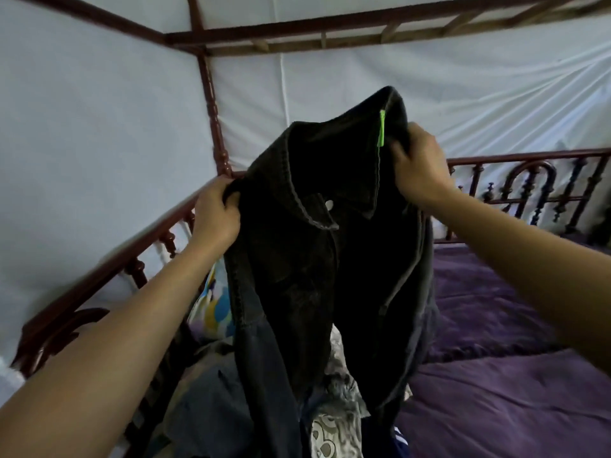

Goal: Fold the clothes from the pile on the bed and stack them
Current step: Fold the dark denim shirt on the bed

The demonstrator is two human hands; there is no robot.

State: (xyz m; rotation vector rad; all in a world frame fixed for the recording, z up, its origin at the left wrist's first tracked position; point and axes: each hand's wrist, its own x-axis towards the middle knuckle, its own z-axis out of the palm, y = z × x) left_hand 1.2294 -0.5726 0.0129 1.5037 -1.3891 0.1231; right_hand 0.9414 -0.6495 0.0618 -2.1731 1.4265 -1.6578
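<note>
Above bed (502, 401), left hand (216, 214), right hand (418, 166) grip jacket (314, 259).

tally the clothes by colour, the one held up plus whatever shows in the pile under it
dark denim jacket, held up: 1
blue-grey garment: 1
white-grey patterned cloth: 1
blue and yellow print cloth: 1
navy garment with white stripes: 1
total: 5 visible; more may be hidden
</note>
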